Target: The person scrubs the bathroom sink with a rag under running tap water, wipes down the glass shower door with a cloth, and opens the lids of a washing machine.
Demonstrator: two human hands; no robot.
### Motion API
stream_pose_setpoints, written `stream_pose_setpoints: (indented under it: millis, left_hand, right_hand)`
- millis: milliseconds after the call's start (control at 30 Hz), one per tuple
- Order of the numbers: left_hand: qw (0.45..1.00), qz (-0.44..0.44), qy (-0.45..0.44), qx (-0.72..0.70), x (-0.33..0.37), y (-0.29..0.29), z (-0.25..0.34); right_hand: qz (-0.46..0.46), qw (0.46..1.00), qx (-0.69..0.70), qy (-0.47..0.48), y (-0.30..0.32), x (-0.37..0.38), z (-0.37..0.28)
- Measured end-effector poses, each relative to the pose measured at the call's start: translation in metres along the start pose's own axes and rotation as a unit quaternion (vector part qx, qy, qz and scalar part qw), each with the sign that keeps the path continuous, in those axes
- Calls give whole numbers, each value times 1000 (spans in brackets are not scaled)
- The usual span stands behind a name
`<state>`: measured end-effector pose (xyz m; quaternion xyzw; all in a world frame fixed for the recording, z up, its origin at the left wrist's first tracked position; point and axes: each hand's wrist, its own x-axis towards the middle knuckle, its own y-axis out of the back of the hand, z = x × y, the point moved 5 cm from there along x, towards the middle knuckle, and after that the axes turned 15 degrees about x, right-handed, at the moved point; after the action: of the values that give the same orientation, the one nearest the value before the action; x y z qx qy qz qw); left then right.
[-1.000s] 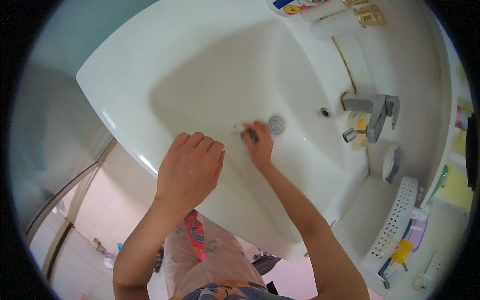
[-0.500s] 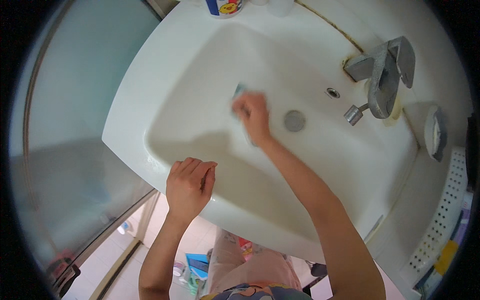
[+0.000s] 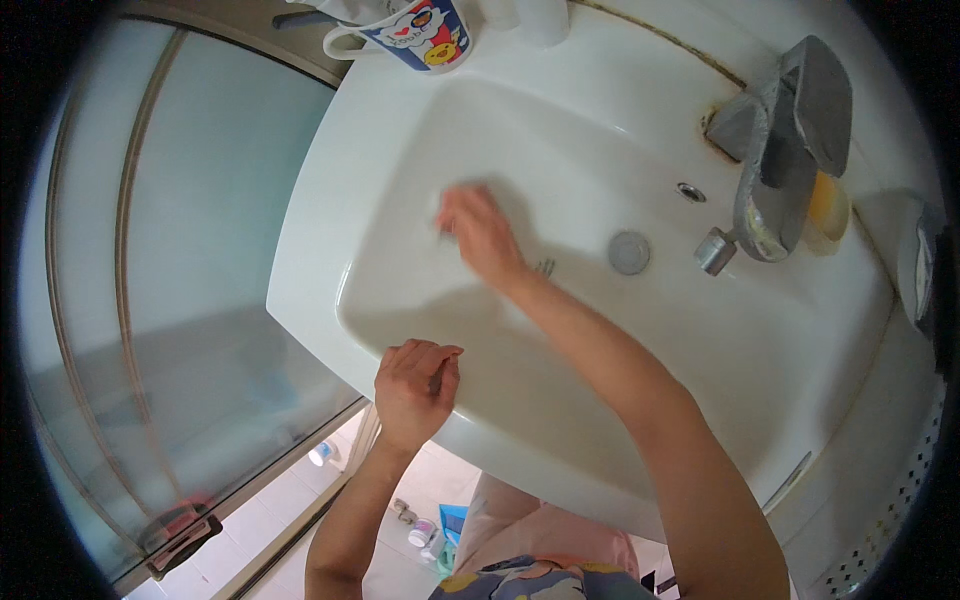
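My right hand [image 3: 480,232] is closed and smeared by motion, low over the left part of the white sink basin [image 3: 575,175]. Whatever its fingers grip is mostly hidden; a small greyish streaked bit [image 3: 545,267] shows beside the wrist, and I cannot tell what it is. Curled into a loose fist, my left hand [image 3: 415,390] rests at the front-left rim of the sink, and nothing shows in it. To the right of my right hand lies the round grey drain plug [image 3: 629,253].
A grey metal faucet [image 3: 775,165] juts in from the right, with a yellow piece [image 3: 828,208] behind it. On the far-left rim stands a printed mug [image 3: 432,40] beside a white container [image 3: 542,22]. Frosted sliding doors [image 3: 225,215] border the left.
My right hand has moved left within the basin, and the greenish thing seen at its fingers is now hidden. The view has shifted, showing more of the mug. My left hand stays at the rim.
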<state>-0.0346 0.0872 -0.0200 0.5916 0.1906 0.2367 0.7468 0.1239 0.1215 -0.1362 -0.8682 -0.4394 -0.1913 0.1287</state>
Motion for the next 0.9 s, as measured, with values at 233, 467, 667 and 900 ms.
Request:
stream_pose_setpoints:
  millis: [233, 467, 667, 900]
  left_hand:
    - [999, -28, -28, 8, -1, 5, -10]
    - [992, -70, -99, -33, 4, -7, -2]
    - [978, -134, -149, -65, 3, 0, -5]
    - [887, -239, -367, 145, 27, -49, -8]
  right_hand:
    - [95, 965, -231, -83, 88, -20, 15]
    - [213, 920, -262, -199, 108, -27, 27]
    - [-34, 945, -243, -214, 65, -112, -15]
    - [87, 817, -491, -289, 241, -172, -65]
